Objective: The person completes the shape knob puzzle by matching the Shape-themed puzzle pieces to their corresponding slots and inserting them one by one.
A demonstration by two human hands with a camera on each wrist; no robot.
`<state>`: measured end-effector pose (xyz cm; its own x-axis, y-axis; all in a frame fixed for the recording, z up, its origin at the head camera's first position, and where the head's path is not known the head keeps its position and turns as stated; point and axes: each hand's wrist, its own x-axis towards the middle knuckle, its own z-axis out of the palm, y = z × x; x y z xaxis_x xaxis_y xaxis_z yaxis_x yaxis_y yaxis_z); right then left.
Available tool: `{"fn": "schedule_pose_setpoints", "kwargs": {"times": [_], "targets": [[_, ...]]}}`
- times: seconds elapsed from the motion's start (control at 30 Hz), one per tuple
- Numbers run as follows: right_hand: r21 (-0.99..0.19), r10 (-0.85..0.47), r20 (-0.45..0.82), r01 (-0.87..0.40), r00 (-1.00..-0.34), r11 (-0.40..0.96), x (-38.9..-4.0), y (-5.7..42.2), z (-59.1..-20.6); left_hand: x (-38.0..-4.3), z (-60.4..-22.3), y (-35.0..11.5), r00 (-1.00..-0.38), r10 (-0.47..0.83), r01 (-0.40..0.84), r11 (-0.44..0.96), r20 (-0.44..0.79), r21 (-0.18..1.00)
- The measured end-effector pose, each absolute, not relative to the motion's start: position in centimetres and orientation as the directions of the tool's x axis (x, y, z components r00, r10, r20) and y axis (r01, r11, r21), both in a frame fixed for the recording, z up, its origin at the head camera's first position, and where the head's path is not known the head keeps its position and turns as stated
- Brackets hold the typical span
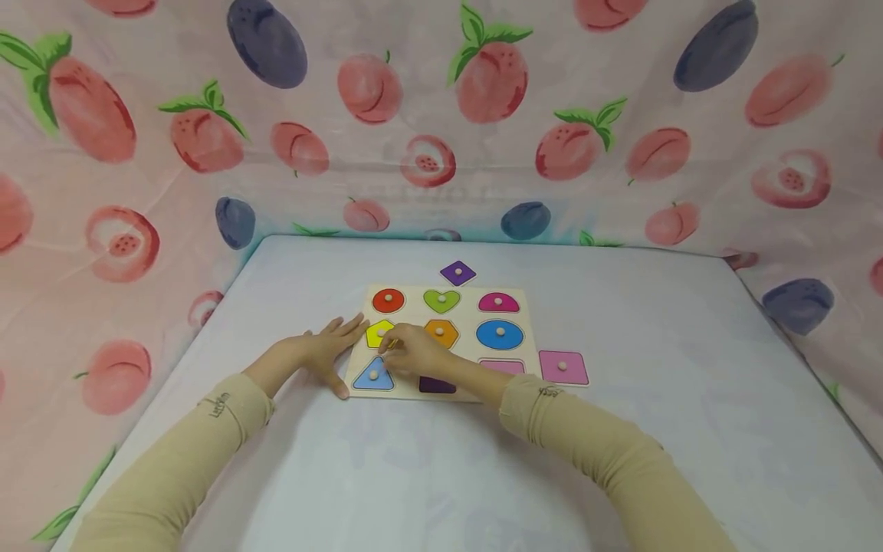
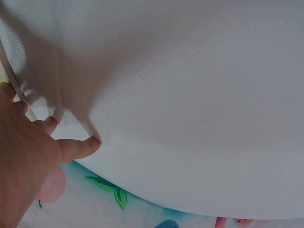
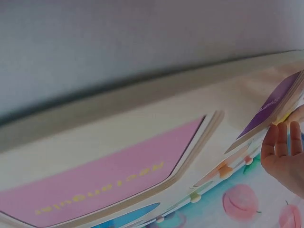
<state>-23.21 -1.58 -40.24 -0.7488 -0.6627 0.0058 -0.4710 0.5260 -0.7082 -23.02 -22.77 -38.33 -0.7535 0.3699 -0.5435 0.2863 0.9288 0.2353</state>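
A shape-puzzle board [image 1: 467,335] lies flat on the white table. My left hand [image 1: 329,353] rests by its left edge, fingers spread, fingertips touching the board; in the left wrist view the thumb points away from the board edge [image 2: 14,80]. Over the board's left side, my right hand [image 1: 417,351] has curled fingers and appears to pinch the yellow pentagon piece [image 1: 373,335], partly covering it. Just below is the light blue triangle piece [image 1: 366,381]. In the right wrist view, the pink recess [image 3: 95,175] reads "Rectangular"; a purple recess [image 3: 268,107] lies beyond it.
A purple diamond piece [image 1: 451,277] lies behind the board, and a pink piece [image 1: 562,377] at its right. Red circle [image 1: 388,310], green heart [image 1: 441,308], magenta half-circle [image 1: 498,309], orange hexagon [image 1: 448,336] and blue oval [image 1: 500,343] pieces sit on the board. Fruit-print cloth [image 1: 428,92] surrounds the table.
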Motion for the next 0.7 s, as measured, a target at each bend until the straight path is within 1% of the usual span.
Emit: {"fn": "schedule_pose_setpoints", "kwargs": {"times": [0.2, 0.4, 0.7], "targets": [[-0.753, -0.665, 0.0, -0.438, -0.747, 0.492, -23.8, -0.9, -39.6, -23.3, -38.0, -22.7, -0.753, 0.361, 0.285, 0.933, -0.55, 0.222], [-0.729, -0.7, 0.035, -0.498, -0.714, 0.47, -24.8, 0.2, -39.1, -23.5, -37.8, -22.4, -0.751, 0.371, 0.293, 0.928, -0.546, 0.228], [-0.722, -0.674, 0.009, -0.471, -0.739, 0.507, -26.2, 1.5, -39.2, -22.8, -38.2, -22.5, -0.754, 0.359, 0.262, 0.932, -0.551, 0.249]]}}
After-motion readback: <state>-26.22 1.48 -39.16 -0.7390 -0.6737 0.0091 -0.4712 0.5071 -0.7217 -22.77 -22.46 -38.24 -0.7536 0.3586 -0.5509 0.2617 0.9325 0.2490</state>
